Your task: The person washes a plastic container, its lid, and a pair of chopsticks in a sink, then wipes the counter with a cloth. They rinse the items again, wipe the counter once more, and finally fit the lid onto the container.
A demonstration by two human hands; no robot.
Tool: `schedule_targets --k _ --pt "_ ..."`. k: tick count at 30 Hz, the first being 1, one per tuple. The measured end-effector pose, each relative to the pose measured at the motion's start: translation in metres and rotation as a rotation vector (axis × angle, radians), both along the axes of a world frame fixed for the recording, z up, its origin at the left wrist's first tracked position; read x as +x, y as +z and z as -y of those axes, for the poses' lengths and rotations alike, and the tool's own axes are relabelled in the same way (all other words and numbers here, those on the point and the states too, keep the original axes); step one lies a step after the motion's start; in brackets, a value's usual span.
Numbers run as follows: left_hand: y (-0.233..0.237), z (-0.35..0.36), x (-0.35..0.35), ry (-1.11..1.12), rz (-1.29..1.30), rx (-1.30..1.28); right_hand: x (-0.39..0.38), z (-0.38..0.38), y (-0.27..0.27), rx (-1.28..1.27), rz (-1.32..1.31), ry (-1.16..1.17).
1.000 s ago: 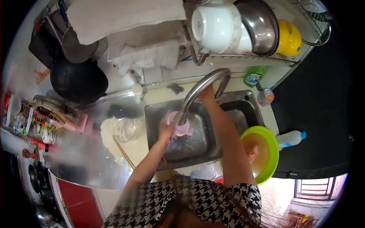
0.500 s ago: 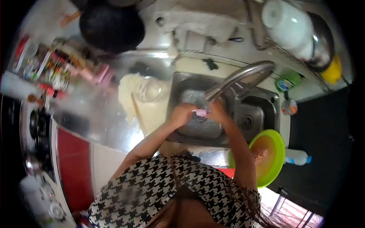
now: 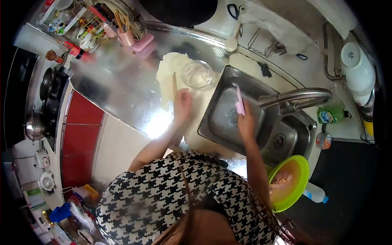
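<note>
In my right hand [image 3: 246, 124] is a slim pink tool [image 3: 239, 105] with a long thin head, held over the left basin of the steel sink [image 3: 216, 116]; its exact kind is too small to make out. My left hand [image 3: 183, 107] is over the counter, left of the sink. It looks empty, its fingers loosely bent and a little blurred. Just beyond its fingers, a pair of chopsticks [image 3: 174, 83] lies on a cream sheet with a ragged edge [image 3: 166, 75]. A clear glass bowl [image 3: 198, 74] stands beside the chopsticks.
The faucet [image 3: 302, 94] arches over the sink from the right. A green basin [image 3: 302, 179] holding cloudy liquid and pinkish pieces stands by my right forearm. A dark wok [image 3: 179, 10], a pink utensil cup [image 3: 126, 36] and a pink box [image 3: 143, 43] are at the back.
My left hand has left the pink tool and moved left, out of the sink to the counter. My right hand now holds the tool alone. The view has turned leftward.
</note>
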State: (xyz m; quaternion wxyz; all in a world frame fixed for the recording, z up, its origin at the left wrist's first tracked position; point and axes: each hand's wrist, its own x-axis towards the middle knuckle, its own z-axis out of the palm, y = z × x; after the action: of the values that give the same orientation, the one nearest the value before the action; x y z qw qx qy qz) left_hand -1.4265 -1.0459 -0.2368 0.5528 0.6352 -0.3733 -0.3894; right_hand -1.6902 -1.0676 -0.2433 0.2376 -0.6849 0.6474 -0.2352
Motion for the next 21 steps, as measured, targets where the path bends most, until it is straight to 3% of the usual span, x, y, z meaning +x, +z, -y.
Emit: schedule_targets --k 1,6,9,11,16,21 --pt "0.000 0.005 0.011 -0.028 0.018 0.028 0.011 0.012 0.010 -0.224 0.086 0.072" --pt "0.014 0.027 0.026 0.069 -0.132 0.078 0.086 0.061 0.039 -0.392 -0.043 0.176" --pt "0.012 0.034 0.035 0.064 -0.163 0.113 0.122 0.071 0.060 -0.365 -0.080 0.279" --pt "0.018 0.032 0.035 0.052 -0.351 0.163 0.135 0.075 0.062 -0.402 -0.108 0.326" --pt "0.026 0.032 0.046 0.009 -0.347 0.164 0.147 0.078 0.062 -0.414 -0.142 0.392" --pt "0.029 0.038 0.049 -0.032 -0.412 0.106 0.135 0.073 0.078 -0.271 -0.138 0.524"
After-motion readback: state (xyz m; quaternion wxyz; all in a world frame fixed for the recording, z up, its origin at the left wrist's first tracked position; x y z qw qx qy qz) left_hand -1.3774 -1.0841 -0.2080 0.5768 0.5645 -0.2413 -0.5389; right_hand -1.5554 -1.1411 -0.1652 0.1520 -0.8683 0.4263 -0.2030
